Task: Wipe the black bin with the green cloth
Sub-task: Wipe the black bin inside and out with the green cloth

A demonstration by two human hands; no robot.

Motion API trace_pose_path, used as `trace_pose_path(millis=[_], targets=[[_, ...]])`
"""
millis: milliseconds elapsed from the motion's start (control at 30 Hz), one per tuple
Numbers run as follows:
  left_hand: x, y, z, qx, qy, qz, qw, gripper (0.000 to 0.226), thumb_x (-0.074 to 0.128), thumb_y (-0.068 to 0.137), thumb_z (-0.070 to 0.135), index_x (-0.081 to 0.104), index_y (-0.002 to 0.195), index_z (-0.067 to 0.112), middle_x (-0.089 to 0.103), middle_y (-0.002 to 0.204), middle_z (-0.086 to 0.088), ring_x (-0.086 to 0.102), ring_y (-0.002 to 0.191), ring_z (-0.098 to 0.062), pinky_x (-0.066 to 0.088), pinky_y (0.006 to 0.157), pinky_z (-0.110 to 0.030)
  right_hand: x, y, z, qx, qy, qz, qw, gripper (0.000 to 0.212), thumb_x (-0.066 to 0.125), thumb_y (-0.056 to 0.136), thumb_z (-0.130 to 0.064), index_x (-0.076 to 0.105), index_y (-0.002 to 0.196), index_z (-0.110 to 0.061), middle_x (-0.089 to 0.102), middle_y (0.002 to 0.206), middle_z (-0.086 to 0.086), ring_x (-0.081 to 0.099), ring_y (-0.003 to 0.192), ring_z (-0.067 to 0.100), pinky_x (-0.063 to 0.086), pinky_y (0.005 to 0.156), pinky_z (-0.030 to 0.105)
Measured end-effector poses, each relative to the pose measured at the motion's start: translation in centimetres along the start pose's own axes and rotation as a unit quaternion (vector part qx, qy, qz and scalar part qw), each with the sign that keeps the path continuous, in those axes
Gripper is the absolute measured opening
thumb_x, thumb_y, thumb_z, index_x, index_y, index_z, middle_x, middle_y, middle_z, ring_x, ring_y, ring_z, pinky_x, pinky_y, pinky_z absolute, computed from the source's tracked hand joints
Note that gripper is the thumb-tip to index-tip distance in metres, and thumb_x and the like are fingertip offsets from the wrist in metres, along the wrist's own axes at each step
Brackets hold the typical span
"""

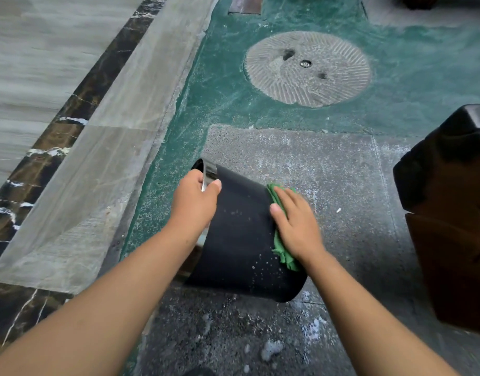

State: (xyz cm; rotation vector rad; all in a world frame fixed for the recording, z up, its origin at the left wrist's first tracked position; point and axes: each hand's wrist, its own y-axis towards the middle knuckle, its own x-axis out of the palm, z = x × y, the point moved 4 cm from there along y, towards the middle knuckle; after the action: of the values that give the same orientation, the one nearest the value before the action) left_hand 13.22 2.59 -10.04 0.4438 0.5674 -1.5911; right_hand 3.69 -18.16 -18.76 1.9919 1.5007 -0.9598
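Pressing under right hand: green cloth

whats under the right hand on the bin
The green cloth lies under the right hand, pressed flat on the black bin. Its folded edges stick out above and below the hand; the middle is covered.

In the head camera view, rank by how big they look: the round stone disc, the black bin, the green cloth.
1. Round stone disc and black bin: similar, and the bin is nearer, so unranked.
2. Green cloth: smallest, partly hidden under the right hand.
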Motion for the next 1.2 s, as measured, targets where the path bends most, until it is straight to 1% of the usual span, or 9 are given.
trace_pose_path(millis=[167,367,633,733,800,867,1033,1133,1200], targets=[[-0.1,1.0,-0.5,-0.043,-0.034,0.014,0.998,0.044,0.062,0.086,0.021,0.027,0.059,0.023,0.025,0.055,0.008,0.024,0.048,-0.013,0.017,0.050,-0.032,1.7,-5.3,-2.1,-0.034,-0.033,0.064,0.997,0.065,0.031,0.095,-0.060,0.033,0.153,-0.031,0.025,0.164,0.002,0.017,0.153,0.023,0.018,0.122,0.046],[-0.3,1.5,-1.0,-0.066,-0.052,0.022,0.996,0.044,0.062,0.085,0.017,0.025,0.062,0.022,0.022,0.059,0.005,0.019,0.051,-0.016,0.015,0.052,-0.033,4.9,-10.5,-6.2,-0.081,-0.034,0.131,0.987,0.058,0.035,0.100,-0.045,0.026,0.155,-0.028,0.024,0.165,0.007,0.014,0.153,0.030,0.022,0.118,0.057],[-0.5,1.6,-0.9,-0.069,-0.048,0.022,0.996,0.045,0.062,0.086,0.013,0.024,0.063,0.021,0.019,0.060,0.004,0.016,0.050,-0.015,0.012,0.050,-0.031,6.1,-10.6,-8.6,-0.221,-0.076,0.117,0.965,0.058,0.043,0.102,-0.039,0.026,0.156,-0.026,0.025,0.164,0.007,0.018,0.153,0.030,0.016,0.122,0.051],[-0.7,1.4,-1.2,-0.060,-0.043,0.033,0.997,0.044,0.061,0.086,0.014,0.025,0.063,0.020,0.021,0.056,0.007,0.018,0.039,-0.007,0.016,0.042,-0.024,5.0,-9.6,-6.6,-0.145,-0.050,0.116,0.981,0.059,0.046,0.098,-0.036,0.032,0.154,-0.024,0.027,0.164,0.007,0.017,0.153,0.028,0.020,0.121,0.053],[-1.0,1.1,-1.3,-0.045,-0.019,0.034,0.998,0.047,0.061,0.086,0.017,0.022,0.059,0.023,0.027,0.043,0.009,0.028,0.034,-0.006,0.018,0.044,-0.028,4.2,-8.9,-5.1,-0.067,-0.026,0.117,0.990,0.060,0.046,0.094,-0.033,0.037,0.152,-0.021,0.028,0.163,0.008,0.018,0.153,0.027,0.024,0.119,0.055],[-1.3,0.8,-1.3,-0.031,-0.012,0.033,0.999,0.048,0.061,0.086,0.018,0.023,0.057,0.025,0.036,0.037,0.013,0.033,0.035,-0.005,0.014,0.049,-0.032,3.7,-8.5,-4.1,-0.038,-0.015,0.109,0.993,0.059,0.043,0.093,-0.032,0.040,0.151,-0.019,0.029,0.162,0.008,0.019,0.153,0.027,0.025,0.119,0.054],[-1.4,0.3,-1.1,0.020,0.030,0.027,0.999,0.045,0.059,0.086,0.024,0.023,0.061,0.024,0.025,0.055,0.008,0.023,0.048,-0.012,0.015,0.049,-0.033,2.1,-6.1,-1.8,0.008,0.012,0.077,0.997,0.058,0.035,0.096,-0.038,0.038,0.152,-0.021,0.027,0.163,0.005,0.017,0.153,0.023,0.015,0.124,0.043],[-1.3,-0.3,-1.0,0.059,0.034,-0.009,0.998,0.033,0.058,0.087,0.029,0.037,0.063,0.019,0.038,0.056,0.007,0.034,0.049,-0.009,0.024,0.048,-0.034,1.0,-2.7,-0.6,0.033,0.013,0.037,0.999,0.054,0.042,0.099,-0.035,0.038,0.152,-0.026,0.034,0.161,0.002,0.023,0.150,0.021,0.016,0.124,0.040],[-1.3,-1.0,-1.0,0.086,0.033,-0.040,0.995,0.025,0.056,0.086,0.033,0.047,0.074,0.012,0.050,0.062,-0.001,0.043,0.056,-0.019,0.035,0.053,-0.038,0.4,-0.5,0.0,0.040,0.023,0.004,0.999,0.051,0.044,0.100,-0.032,0.040,0.151,-0.026,0.041,0.156,0.003,0.031,0.146,0.021,0.021,0.121,0.038]])
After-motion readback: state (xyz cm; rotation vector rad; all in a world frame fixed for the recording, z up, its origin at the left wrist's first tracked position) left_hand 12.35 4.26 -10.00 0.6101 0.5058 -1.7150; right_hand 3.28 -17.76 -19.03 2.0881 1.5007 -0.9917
